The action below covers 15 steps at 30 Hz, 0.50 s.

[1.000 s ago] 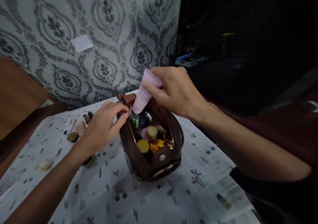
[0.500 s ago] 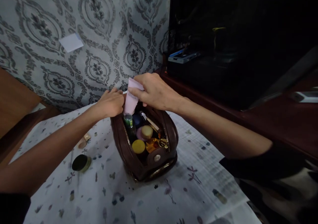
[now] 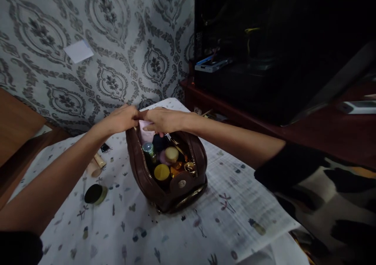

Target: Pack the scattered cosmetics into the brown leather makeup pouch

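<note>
A brown bag [image 3: 137,165] stands unzipped on the cloth, packed with jars and bottles. Closed on its far left rim is my left hand [image 3: 122,118]. My right hand [image 3: 164,120] reaches into the far end, its fingers round a pale pink squeeze tube [image 3: 146,135] that sits largely inside the bag. Nearer me in the bag are a clear-capped green bottle [image 3: 149,148], a jar with a cream lid [image 3: 171,154], a yellow-lidded jar [image 3: 161,172] and an amber item [image 3: 176,169].
A dark-lidded jar [image 3: 96,194] and beige tubes [image 3: 95,167] lie on the patterned cloth [image 3: 117,229] left of the bag. Patterned wall covering [image 3: 111,49] rises behind. At right, a large dark screen [image 3: 264,41] stands on a reddish-brown cabinet [image 3: 317,139].
My right hand has lowered the pink tube deeper into the bag's far end. My left hand stays at the rim. The view has shifted slightly, showing more of the beige tubes.
</note>
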{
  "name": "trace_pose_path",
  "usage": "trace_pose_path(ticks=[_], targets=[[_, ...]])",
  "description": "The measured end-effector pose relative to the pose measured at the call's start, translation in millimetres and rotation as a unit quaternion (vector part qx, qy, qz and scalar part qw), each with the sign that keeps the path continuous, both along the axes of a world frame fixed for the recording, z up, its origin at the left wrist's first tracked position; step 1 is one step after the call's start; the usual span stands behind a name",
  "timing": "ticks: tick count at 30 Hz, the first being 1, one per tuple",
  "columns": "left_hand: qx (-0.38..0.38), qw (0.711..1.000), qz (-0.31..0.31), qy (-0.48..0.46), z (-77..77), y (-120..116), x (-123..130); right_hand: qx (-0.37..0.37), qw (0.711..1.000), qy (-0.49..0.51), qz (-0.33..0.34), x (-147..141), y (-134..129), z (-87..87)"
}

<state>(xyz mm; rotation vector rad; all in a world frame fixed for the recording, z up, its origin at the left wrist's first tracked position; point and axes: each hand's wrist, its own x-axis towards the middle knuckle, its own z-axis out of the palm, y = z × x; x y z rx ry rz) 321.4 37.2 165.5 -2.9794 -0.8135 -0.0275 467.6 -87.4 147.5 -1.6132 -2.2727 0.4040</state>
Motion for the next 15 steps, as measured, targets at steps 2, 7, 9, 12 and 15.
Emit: trace_pose_path(ticks=[2, 7, 9, 12, 15], targets=[[-0.002, 1.000, -0.002, 0.025, -2.6, 0, -1, 0.005, 1.000, -0.009, -0.011, 0, -1, 1.0], [-0.023, 0.998, -0.001, -0.064, -8.0, -10, -12, 0.068, 0.995, -0.034, -0.065, -1, -14, 4.5], [-0.041, 0.993, -0.028, -0.110, -7.1, -18, -17, 0.133, 0.984, -0.033, -0.111, -5, -27, 6.9], [-0.095, 0.982, -0.086, -0.142, -3.9, -30, -20, 0.201, 0.969, -0.024, -0.141, -14, -49, 8.6], [-0.135, 0.975, -0.105, -0.139, -0.8, -36, -16, 0.175, 0.981, -0.042, -0.077, -24, -61, 4.1]])
